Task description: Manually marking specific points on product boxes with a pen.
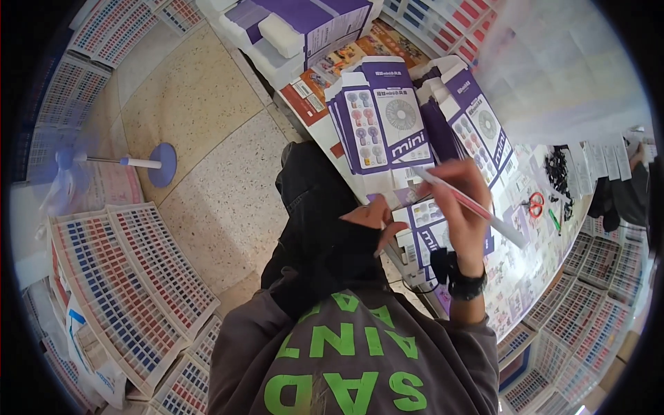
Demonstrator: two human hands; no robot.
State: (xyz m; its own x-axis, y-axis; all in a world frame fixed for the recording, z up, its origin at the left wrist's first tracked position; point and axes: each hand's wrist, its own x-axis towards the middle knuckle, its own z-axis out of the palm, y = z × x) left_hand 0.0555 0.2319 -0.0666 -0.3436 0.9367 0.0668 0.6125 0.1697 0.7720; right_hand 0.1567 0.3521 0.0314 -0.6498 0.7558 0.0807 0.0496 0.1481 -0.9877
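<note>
My right hand [462, 207] grips a slim white and red pen [477, 209] over the near end of a stack of flattened purple and white cartons [398, 114]. Each top carton is printed with a round fan picture. At the table's left edge, my left hand [372, 220] has its fingers apart and appears to hold nothing. Just right of it lies another purple and white carton [430, 223], partly covered by my right hand and wrist. A second pile of the same cartons [484, 124] lies right of the first.
An open purple box [315, 24] stands at the table's far end. Red-handled scissors [535, 205], a green tool [555, 220] and black small parts [557, 166] lie to the right. Racks of red and blue pieces [131, 290] and a round-based purple stand [163, 164] occupy the left floor.
</note>
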